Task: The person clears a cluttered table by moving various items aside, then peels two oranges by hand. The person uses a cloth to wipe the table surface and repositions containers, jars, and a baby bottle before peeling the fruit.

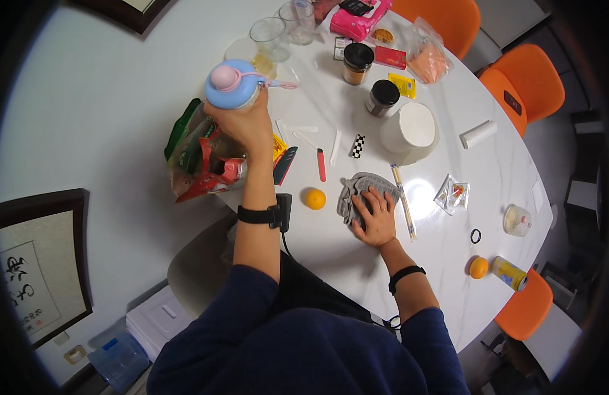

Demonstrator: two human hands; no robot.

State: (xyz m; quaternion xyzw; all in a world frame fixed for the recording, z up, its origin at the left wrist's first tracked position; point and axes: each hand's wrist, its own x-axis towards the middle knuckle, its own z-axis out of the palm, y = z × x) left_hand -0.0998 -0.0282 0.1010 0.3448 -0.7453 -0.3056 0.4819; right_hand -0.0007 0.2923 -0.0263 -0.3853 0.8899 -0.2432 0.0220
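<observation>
My left hand (247, 125) is wrapped round a bottle with a blue lid (232, 95), a pink cap and a pink strap loop. It holds the bottle over the far left of the white table, beside a red and green plastic bag (202, 158). My right hand (375, 217) lies with fingers spread on a crumpled grey cloth (349, 201), pressing it to the tabletop. An orange (315, 199) sits left of the cloth, and a long thin paper-wrapped stick pack (404, 204) lies just right of it.
Beyond the cloth stand a white round container (410, 131) and two dark-lidded jars (358, 62). Clear glasses (270, 38) are at the back. A red-handled knife-like strip (321, 164) lies near the orange. A yellow can (509, 273) and another orange (478, 267) lie near the right edge.
</observation>
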